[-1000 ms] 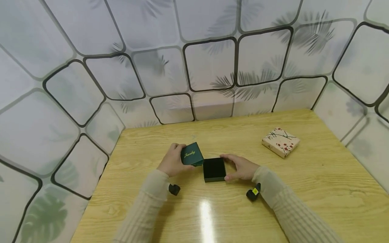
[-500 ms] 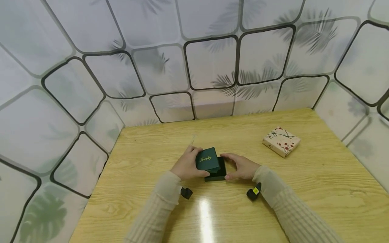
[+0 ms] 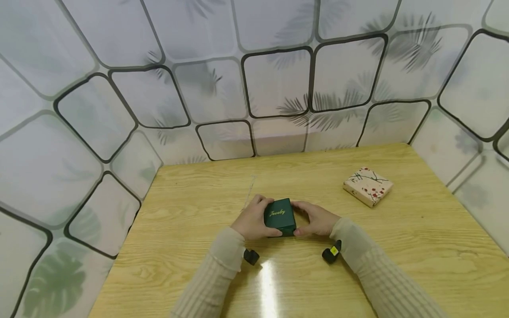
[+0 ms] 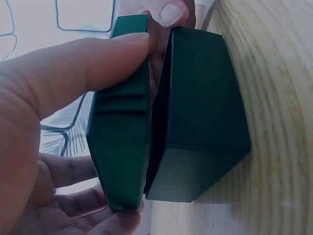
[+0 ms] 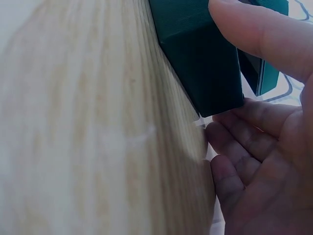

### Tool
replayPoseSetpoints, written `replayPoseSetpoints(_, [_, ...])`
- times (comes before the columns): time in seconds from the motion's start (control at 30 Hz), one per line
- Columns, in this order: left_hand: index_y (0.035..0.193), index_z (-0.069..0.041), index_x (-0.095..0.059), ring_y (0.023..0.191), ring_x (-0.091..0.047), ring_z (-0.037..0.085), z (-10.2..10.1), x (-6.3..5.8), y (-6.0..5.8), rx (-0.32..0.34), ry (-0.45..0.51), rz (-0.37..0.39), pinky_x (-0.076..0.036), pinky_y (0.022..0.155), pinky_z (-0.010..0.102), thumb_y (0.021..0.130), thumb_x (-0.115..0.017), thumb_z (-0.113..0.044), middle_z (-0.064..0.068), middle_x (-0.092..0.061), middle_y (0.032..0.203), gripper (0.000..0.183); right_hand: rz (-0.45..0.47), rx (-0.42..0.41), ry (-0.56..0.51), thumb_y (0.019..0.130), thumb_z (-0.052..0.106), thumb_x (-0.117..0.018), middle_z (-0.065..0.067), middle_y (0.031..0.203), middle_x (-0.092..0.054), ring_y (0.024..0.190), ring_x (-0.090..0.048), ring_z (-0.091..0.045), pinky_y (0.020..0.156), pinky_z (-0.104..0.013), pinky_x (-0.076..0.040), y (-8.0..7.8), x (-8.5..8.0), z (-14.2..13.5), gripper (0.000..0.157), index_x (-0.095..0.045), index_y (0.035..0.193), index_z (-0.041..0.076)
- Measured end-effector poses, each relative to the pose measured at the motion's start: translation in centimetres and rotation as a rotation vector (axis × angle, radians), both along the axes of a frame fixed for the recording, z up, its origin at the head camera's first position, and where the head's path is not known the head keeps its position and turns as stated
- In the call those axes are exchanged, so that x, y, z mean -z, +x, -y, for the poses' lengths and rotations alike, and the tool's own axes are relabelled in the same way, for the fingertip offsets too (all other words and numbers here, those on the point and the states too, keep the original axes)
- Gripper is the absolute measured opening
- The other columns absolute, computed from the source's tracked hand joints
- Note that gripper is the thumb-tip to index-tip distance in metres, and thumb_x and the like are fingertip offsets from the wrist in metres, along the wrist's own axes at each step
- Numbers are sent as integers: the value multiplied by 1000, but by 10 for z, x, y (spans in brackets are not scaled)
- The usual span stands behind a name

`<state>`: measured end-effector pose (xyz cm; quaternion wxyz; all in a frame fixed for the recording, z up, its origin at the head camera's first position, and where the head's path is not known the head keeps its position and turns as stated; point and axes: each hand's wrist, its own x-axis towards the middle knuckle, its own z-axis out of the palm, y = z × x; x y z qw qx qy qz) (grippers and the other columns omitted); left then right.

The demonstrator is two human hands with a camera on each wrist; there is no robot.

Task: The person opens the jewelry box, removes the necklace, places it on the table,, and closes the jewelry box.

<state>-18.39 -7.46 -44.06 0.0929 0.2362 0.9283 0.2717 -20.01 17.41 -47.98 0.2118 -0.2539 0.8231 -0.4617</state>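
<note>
My left hand grips a dark green jewelry box lid with gold "Jewelry" lettering, thumb on the near side and fingers on the far side. The lid is right over the box base, mostly covering it from the head view. In the left wrist view a narrow, uneven gap shows between lid and base. My right hand holds the base at its right side, thumb at the near corner and a finger at the far one. The base sits on the wooden table; its inside is hidden.
A pale box with red blossoms and dark branches lies at the back right of the table. Behind my left hand lies a thin silvery chain-like strand. Patterned cloth walls border the table at the back and sides.
My left hand has carried the lid rightward from beside the base to right over it, covering its black interior. The right hand has stayed at the base.
</note>
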Motion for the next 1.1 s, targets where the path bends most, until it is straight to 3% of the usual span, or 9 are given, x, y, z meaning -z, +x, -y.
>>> replayPoseSetpoints(0.37, [145,-8,-41,107,-50,18,-4,4,1,5,2,-5,-47,91,35,70,-83,-49,6,-42,129,96,-6,14,46,75,37,-83,-12,155,-27,142,-22,-30,114,-50,-18,-2,8,-1,103,-23,152,4])
replayPoseSetpoints(1.1, [146,-8,-40,113,-50,19,-3,4,2,56,16,-35,-46,94,35,69,-85,-46,6,-40,136,97,-21,10,35,77,29,-82,-14,153,-30,141,-24,-31,113,-50,-20,-2,8,0,98,-24,151,2])
